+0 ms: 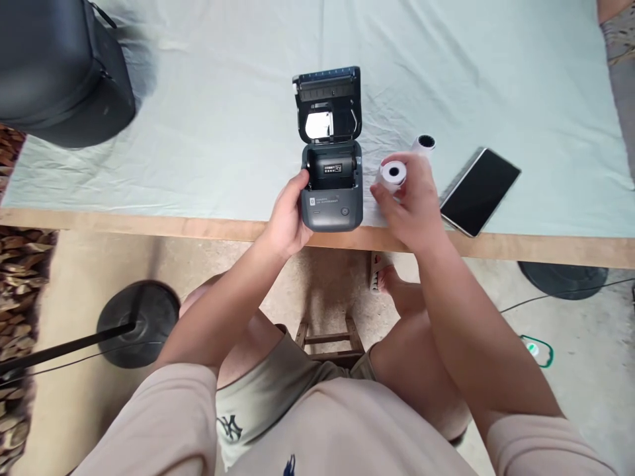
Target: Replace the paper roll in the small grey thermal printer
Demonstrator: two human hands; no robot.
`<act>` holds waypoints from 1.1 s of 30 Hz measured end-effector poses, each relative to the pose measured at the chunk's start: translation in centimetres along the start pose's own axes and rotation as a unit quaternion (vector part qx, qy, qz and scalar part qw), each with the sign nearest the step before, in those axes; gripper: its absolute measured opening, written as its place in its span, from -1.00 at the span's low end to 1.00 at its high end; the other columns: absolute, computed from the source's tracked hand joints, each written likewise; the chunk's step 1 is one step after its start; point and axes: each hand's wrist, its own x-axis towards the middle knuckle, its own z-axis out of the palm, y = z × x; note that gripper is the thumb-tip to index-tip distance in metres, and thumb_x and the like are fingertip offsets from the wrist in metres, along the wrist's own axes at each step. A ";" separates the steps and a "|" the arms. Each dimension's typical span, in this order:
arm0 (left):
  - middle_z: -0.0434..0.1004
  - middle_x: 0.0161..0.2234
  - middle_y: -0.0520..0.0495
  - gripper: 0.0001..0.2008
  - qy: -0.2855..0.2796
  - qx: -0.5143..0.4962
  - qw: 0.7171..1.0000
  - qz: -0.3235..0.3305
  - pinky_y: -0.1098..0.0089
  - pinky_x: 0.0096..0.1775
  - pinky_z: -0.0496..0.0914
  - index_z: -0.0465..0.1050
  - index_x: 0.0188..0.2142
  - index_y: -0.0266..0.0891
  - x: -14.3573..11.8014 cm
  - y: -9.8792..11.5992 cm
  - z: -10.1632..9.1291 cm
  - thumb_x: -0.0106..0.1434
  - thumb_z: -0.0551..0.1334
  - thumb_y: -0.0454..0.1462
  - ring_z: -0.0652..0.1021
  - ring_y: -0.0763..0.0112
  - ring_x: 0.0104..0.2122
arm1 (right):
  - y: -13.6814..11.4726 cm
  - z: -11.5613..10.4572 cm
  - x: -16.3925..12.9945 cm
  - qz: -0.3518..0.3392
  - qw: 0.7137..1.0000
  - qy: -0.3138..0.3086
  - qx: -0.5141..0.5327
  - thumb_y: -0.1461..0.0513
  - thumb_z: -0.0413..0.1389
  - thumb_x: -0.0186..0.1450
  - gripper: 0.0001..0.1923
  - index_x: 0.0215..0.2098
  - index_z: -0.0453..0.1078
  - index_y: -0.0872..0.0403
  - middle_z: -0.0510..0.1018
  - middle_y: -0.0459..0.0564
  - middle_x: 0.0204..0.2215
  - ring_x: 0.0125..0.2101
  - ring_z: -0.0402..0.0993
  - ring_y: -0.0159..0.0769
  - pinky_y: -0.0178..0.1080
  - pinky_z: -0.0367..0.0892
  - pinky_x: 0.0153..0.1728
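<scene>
My left hand (289,218) is closed around the left side of a dark grey label printer (331,215), near the table's front edge. The printer's lid (328,99) stands open, tilted back, and its roll compartment shows inside with a small printed label. My right hand (414,205) grips a white paper roll (393,173) with a dark core, to the right of the printer. Just behind that hand is a second white roll (425,144), partly hidden by it.
A smartphone (480,192) with a dark screen lies right of my right hand. At the back left stands a black case (59,73). Pale green cloth (223,99) covers the table, up to a wooden front edge (149,223). Round black stand bases (149,330) rest on the floor.
</scene>
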 end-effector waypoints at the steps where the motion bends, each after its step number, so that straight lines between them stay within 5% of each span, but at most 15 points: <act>1: 0.90 -0.02 -0.12 -0.65 -0.003 0.005 1.000 0.001 0.05 0.31 0.77 0.65 -0.07 -0.11 0.0 0.0 -0.1 0.57 0.29 0.07 0.80 -0.05 0.33 | -0.4 0.0 -0.1 -0.005 0.999 -0.005 -0.035 -0.02 0.22 0.53 -0.56 0.32 0.43 -0.15 0.67 0.18 0.23 0.19 0.67 0.15 0.25 0.66 0.19; 7: 0.91 -0.02 -0.11 -0.69 -0.015 0.005 1.000 0.010 0.07 0.32 0.76 0.68 -0.05 -0.12 -0.2 0.0 0.0 0.55 0.34 0.04 0.79 -0.05 0.34 | -2.0 -1.1 -0.1 0.044 0.990 -0.021 -0.130 0.20 0.21 0.40 -0.40 0.41 0.49 -0.11 0.70 0.22 0.29 0.32 0.60 0.34 0.48 0.43 0.39; 11: 0.90 -0.09 -0.10 -0.71 -0.020 -0.005 1.000 0.010 0.07 0.32 0.76 0.68 -0.11 -0.13 -0.4 0.2 0.4 0.61 0.25 -0.05 0.79 -0.02 0.35 | -1.2 -3.1 1.4 0.048 0.985 0.096 -0.136 0.18 0.17 0.52 -0.50 0.41 0.45 -0.10 0.58 0.30 0.33 0.43 0.44 0.36 0.45 0.33 0.46; 15: 0.90 -0.09 -0.10 -0.71 -0.022 -0.004 1.000 0.008 0.05 0.34 0.75 0.66 -0.14 -0.13 -0.4 0.4 0.6 0.62 0.23 -0.07 0.77 -0.03 0.38 | 0.8 -2.8 3.7 0.149 0.967 0.082 -0.189 0.17 0.40 0.44 -0.37 0.42 0.41 -0.01 0.42 0.41 0.36 0.43 0.33 0.49 0.50 0.19 0.48; 20: 0.90 -0.04 -0.13 -0.71 -0.027 0.013 1.000 0.007 0.02 0.35 0.75 0.66 -0.07 -0.12 -0.3 0.2 0.2 0.51 0.40 0.03 0.78 -0.11 0.36 | 1.9 -1.7 4.3 0.190 0.955 0.049 -0.223 0.29 0.33 0.48 -0.51 0.35 0.52 -0.11 0.50 0.27 0.28 0.18 0.50 0.19 0.32 0.35 0.36; 24: 0.90 -0.03 -0.12 -0.64 -0.031 0.014 0.999 0.007 0.06 0.30 0.77 0.68 -0.02 -0.11 -0.3 0.1 0.0 0.50 0.42 0.10 0.80 -0.10 0.32 | 3.2 -2.3 3.8 0.144 0.976 0.124 -0.110 0.19 0.31 0.50 -0.28 0.55 0.25 -0.19 0.59 0.19 0.31 -0.07 0.64 -0.07 0.08 0.62 0.12; 26: 0.90 -0.03 -0.12 -0.65 -0.034 0.010 0.999 0.007 0.06 0.26 0.78 0.69 -0.02 -0.13 -0.3 0.1 0.1 0.52 0.40 0.08 0.81 -0.09 0.29 | 4.4 -2.3 4.0 0.115 0.976 0.184 -0.019 0.11 0.24 0.54 -0.19 0.64 0.03 -0.19 0.62 0.21 0.31 0.11 0.71 0.00 0.03 0.68 0.13; 29: 0.90 -0.04 -0.11 -0.69 -0.039 -0.002 0.999 0.008 0.04 0.27 0.78 0.66 -0.09 -0.14 -0.4 0.1 0.3 0.53 0.39 0.04 0.80 -0.10 0.31 | 6.0 -1.6 4.9 0.102 0.953 0.272 0.092 0.04 0.10 0.59 -0.34 0.59 0.10 -0.13 0.59 0.30 0.34 0.46 0.56 0.11 0.10 0.66 0.31; 33: 0.89 0.00 -0.09 -0.75 -0.040 -0.011 0.999 0.003 0.02 0.34 0.75 0.63 -0.11 -0.14 -0.5 0.1 0.6 0.49 0.42 -0.02 0.75 -0.11 0.39 | 5.2 -1.1 5.5 0.088 0.949 0.251 0.171 -0.06 0.12 0.59 -0.32 0.61 0.19 -0.21 0.51 0.24 0.45 0.45 0.55 0.15 0.27 0.58 0.45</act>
